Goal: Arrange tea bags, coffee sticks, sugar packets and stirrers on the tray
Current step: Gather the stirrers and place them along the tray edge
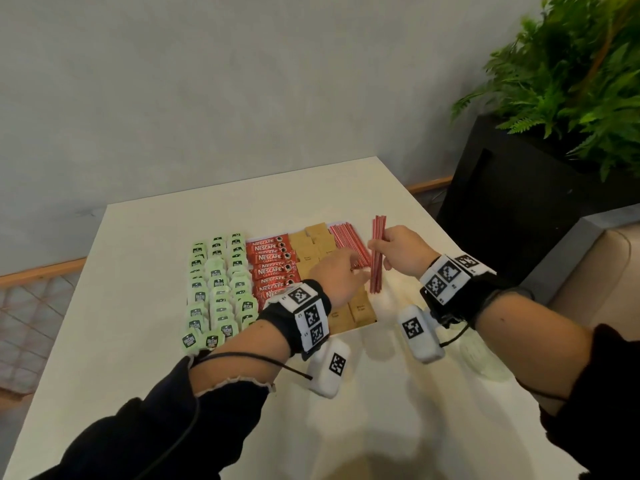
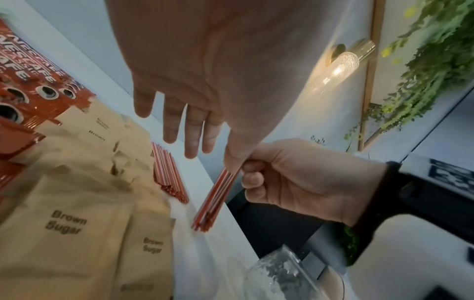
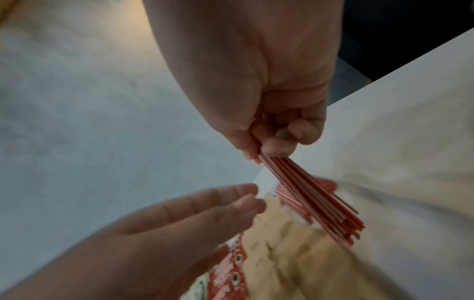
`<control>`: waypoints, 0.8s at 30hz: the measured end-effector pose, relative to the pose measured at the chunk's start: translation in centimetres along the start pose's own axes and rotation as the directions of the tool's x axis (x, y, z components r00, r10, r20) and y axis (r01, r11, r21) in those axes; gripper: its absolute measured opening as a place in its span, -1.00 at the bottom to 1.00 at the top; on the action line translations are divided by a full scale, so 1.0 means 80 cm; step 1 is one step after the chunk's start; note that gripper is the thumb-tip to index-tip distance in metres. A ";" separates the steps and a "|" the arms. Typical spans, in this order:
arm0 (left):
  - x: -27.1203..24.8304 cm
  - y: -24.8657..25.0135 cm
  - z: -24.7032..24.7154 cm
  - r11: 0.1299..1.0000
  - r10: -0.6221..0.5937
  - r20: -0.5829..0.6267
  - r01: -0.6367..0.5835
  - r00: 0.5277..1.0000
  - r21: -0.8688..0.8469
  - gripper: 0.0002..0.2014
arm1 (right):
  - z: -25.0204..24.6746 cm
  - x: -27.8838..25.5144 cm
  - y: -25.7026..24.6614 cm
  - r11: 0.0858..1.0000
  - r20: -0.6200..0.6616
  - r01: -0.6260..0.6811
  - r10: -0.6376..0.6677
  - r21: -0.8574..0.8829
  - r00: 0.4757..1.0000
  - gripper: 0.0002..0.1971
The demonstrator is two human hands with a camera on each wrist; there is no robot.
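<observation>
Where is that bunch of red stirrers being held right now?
In the head view, the right hand grips the bundle of stirrers above the table's right side, just right of the stirrers already laid down beside the sugar packets.

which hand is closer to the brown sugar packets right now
Left. The left hand hovers open directly over the brown sugar packets, fingers pointing toward the stirrers. The right hand is off to their right, past the laid stirrers, holding a stirrer bundle.
</observation>
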State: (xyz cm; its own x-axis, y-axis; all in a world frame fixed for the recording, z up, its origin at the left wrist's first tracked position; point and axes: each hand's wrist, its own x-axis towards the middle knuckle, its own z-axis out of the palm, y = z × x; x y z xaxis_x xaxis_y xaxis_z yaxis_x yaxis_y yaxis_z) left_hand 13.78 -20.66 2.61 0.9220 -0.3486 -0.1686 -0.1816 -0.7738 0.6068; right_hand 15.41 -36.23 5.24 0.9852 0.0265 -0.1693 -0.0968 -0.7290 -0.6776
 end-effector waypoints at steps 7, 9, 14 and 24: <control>0.013 -0.005 0.030 0.973 -0.051 0.102 0.026 0.993 0.230 -0.15 | 0.033 0.014 0.028 0.982 0.107 -0.033 0.054 -0.188 0.993 -0.71; 0.016 -0.006 0.039 0.964 -0.069 0.128 0.033 0.989 0.264 -0.04 | 0.039 0.013 0.028 0.970 0.151 -0.011 0.049 -0.245 0.987 -0.75; 0.023 -0.002 0.052 0.939 -0.095 0.147 0.039 0.985 0.343 0.02 | 0.046 0.022 0.033 0.956 0.161 -0.022 0.072 -0.292 0.984 -0.75; 0.032 -0.010 0.060 0.889 -0.152 0.184 0.053 0.971 0.455 0.07 | 0.039 0.011 0.050 0.973 0.008 -0.065 0.068 -0.220 0.998 -0.62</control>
State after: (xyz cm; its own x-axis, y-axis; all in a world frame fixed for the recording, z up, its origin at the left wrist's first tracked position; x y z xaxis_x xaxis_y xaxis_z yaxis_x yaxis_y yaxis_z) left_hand 14.64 -23.47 -2.02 0.8600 -0.3182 -0.3990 -0.2681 -0.9469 0.1775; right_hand 15.49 -36.97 0.19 0.9752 -0.0182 -0.2207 -0.1272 -0.8618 -0.4910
